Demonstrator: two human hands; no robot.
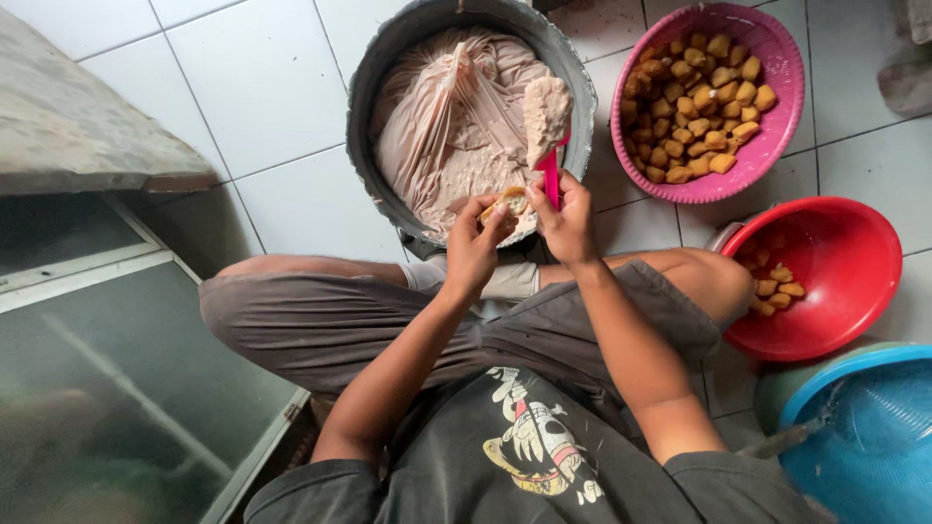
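Left hand (473, 243): your fingers are clamped on a tofu puff (511, 202), held over the near rim of the pot (361, 97)
Pot: grey, lined with a plastic bag (437, 116) of pale paste
Right hand (566, 221): closed round a pink spoon (550, 175) heaped with paste, touching the puff
Pink basket (777, 116): full of puffs
Red bowl (854, 262): a few puffs, beside your right knee

Home kitchen floor, white tiles (262, 87), food basins (777, 116)

Dull metal pot (367, 92), glossy plastic bowls (864, 243), smooth glazed tiles (262, 87).
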